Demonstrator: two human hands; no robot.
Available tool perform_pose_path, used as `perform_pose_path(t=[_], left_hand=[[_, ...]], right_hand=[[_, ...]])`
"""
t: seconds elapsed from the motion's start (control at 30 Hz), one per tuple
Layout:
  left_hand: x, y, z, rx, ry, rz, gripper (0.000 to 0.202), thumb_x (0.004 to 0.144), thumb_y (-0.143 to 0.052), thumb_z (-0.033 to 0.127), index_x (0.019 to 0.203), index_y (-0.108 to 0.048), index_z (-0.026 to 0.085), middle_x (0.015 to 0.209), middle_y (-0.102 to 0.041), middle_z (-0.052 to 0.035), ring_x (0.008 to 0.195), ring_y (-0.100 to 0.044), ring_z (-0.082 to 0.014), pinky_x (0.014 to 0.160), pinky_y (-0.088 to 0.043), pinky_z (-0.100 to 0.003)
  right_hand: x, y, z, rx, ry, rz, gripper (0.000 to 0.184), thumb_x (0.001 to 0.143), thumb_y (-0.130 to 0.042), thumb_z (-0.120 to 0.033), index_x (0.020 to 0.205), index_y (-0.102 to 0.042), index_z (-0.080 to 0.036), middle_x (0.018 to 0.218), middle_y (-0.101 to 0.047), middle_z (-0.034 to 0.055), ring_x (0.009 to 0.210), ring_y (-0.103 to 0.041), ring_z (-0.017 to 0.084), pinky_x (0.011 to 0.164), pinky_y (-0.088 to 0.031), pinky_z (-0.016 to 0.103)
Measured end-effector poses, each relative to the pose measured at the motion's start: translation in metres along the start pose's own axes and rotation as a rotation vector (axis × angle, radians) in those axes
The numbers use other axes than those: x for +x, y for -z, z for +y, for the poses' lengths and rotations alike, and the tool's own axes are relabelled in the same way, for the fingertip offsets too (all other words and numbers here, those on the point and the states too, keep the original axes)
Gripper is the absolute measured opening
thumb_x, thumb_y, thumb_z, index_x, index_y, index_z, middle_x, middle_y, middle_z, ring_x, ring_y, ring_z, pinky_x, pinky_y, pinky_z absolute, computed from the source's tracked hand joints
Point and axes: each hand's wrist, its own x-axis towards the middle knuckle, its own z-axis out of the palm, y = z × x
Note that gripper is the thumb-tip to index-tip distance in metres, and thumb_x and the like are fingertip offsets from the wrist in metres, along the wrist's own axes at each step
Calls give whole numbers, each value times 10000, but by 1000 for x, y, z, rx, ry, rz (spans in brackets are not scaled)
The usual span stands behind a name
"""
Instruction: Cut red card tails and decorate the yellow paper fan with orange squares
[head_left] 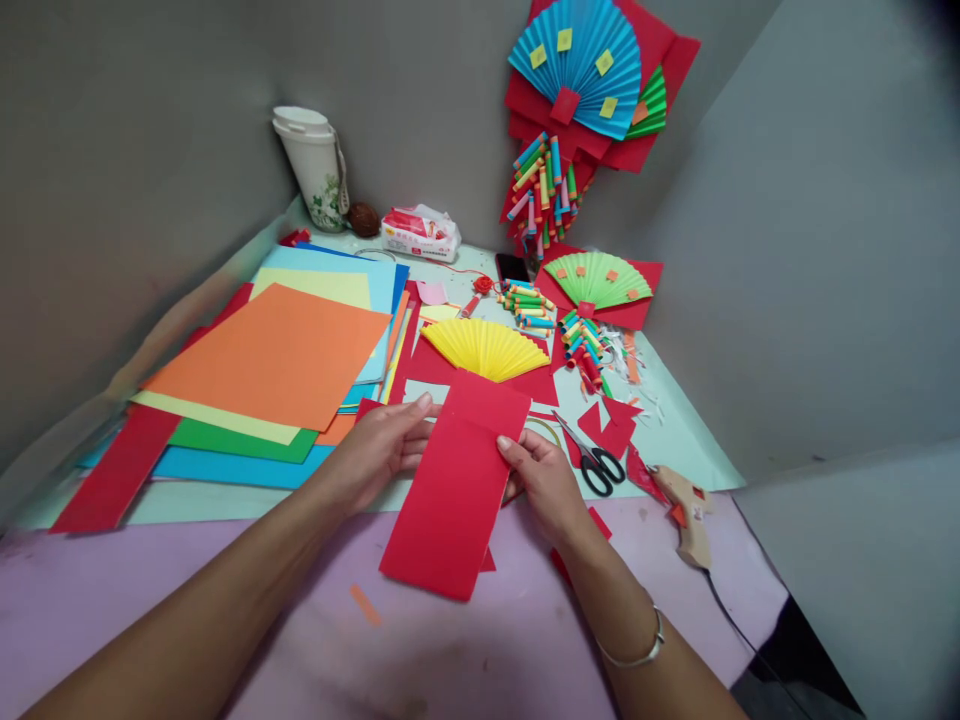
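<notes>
A folded rectangle of red paper [454, 500] is held tilted in front of me, its lower end toward me. My right hand [544, 485] pinches its right edge, thumb on top and fingers underneath. At the opposite edge is my left hand [390, 445], its fingers stretched out and the thumb raised apart. Its fingertips reach the paper's edge; whether they pass behind it I cannot tell. Just beyond the paper lies a pleated yellow paper fan [487, 348] on red paper. Black-handled scissors [600, 470] rest right of my right hand.
Coloured paper sheets [270, 360] are stacked at left. A glue gun [686, 510] with a cord lies at right. Behind are a white cup [309, 165], a tissue pack [420, 233], a phone [513, 268], small paper rolls [527, 308], a green fan [596, 278] and a blue fan [577, 65].
</notes>
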Motion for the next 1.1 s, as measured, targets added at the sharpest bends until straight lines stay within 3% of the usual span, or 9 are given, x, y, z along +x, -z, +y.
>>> perform_pose_path(t=[0.17, 0.5, 0.63, 0.77, 0.83, 0.9, 1.0, 1.1], left_hand=[[2, 2, 3, -103, 82, 43, 289, 934, -570, 404, 864, -690, 150, 808, -779, -125, 681, -741, -195, 589, -573, -246], [-1, -2, 3, -270, 155, -77, 227, 940, -563, 250, 798, -706, 146, 812, -782, -113, 678, -735, -184, 650, -595, -273], [-3, -4, 4, -298, 186, -108, 216, 916, -604, 301, 819, -721, 149, 847, -784, -120, 737, -744, -204, 703, -589, -285], [-2, 0, 3, -289, 177, -85, 246, 915, -603, 330, 810, -731, 148, 839, -785, -123, 688, -733, -189, 666, -579, -278], [-1, 2, 1, -264, 131, -85, 203, 904, -622, 302, 853, -743, 148, 898, -790, -129, 759, -745, -195, 714, -577, -281], [-2, 1, -2, -216, 81, -128, 202, 896, -640, 288, 994, -746, 146, 1042, -779, -149, 953, -736, -228, 843, -559, -311], [-3, -4, -10, -153, 31, -202, 371, 859, -705, 310, 1196, -688, 156, 1262, -703, -173, 1204, -633, -265, 1024, -467, -376], [-5, -12, -19, -140, 24, -253, 491, 780, -790, 339, 1222, -672, 162, 1316, -668, -181, 1220, -616, -267, 1034, -451, -376]], right_hand=[[1, 1, 1, 35, 45, 54, 287, 819, -723, -465, 792, -636, -193, 510, -609, -47, 380, -504, 84, 394, -436, 175], [2, 1, 2, 17, 40, 62, 314, 800, -734, -487, 805, -637, -188, 513, -603, -46, 384, -498, 86, 389, -440, 178], [2, 2, 3, 65, 26, 57, 323, 795, -741, -494, 784, -620, -195, 507, -598, -49, 384, -492, 88, 399, -432, 185], [0, -1, -2, 200, -33, -20, 327, 775, -752, -507, 846, -639, -208, 541, -625, -44, 398, -514, 117, 407, -423, 224], [-3, -4, -7, 298, -49, -71, 313, 765, -763, -484, 883, -656, -215, 626, -668, -24, 449, -544, 133, 440, -434, 246], [-5, -9, -11, 420, -83, -94, 289, 739, -789, -445, 861, -657, -219, 670, -666, -19, 500, -550, 136, 476, -441, 252], [-11, -19, -12, 554, -205, -185, 317, 719, -792, -457, 720, -574, -227, 544, -501, -58, 440, -426, 108, 411, -355, 226], [-18, -30, -6, 601, -294, -336, 386, 753, -739, -521, 681, -492, -233, 519, -374, -81, 407, -332, 88, 373, -247, 204]])
